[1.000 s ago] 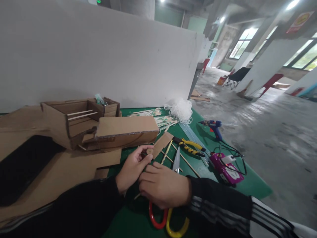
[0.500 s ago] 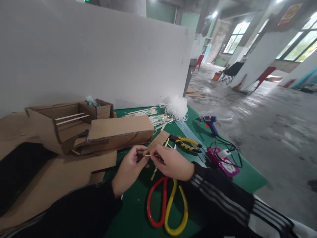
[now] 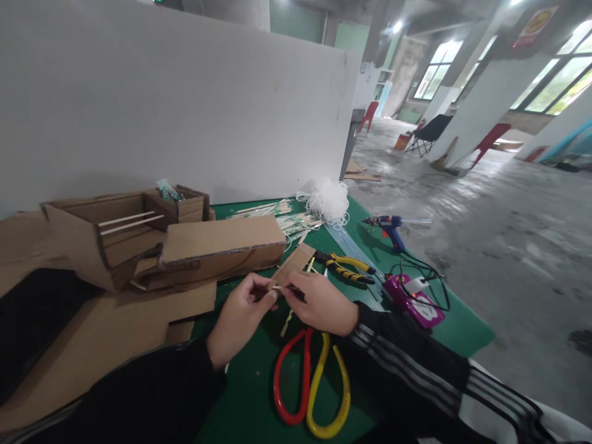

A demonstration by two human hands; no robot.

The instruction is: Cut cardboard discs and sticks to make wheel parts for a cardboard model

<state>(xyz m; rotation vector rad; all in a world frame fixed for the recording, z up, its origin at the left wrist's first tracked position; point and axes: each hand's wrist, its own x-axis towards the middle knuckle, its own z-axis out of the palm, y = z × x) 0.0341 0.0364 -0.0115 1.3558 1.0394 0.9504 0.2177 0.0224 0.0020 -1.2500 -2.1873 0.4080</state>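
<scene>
My left hand (image 3: 244, 314) is closed, its thumb and fingers pinching the near end of a small strip of cardboard (image 3: 296, 261). From the other side, my right hand (image 3: 322, 302) pinches a short, thin wooden stick (image 3: 276, 287) against that same end. Part of the stick is hidden by the fingers. Just below the hands lie large scissors with one red handle (image 3: 278, 385) and one yellow handle; their blades are covered by my right hand. Pliers (image 3: 354, 269) with yellow-and-black grips rest beyond my right hand.
A cardboard box (image 3: 226, 237) and an open cardboard structure (image 3: 74, 237) stand at left. Behind are wooden sticks (image 3: 263, 208) and a bundle of white cord (image 3: 328, 200). A blue glue gun (image 3: 392, 233) and purple power strip (image 3: 416, 305) lie at right, with clear glue sticks nearby.
The short stick has turned slightly and sits closer against the cardboard strip's end. Both hands keep nearly the same place; the whole view has shifted a little.
</scene>
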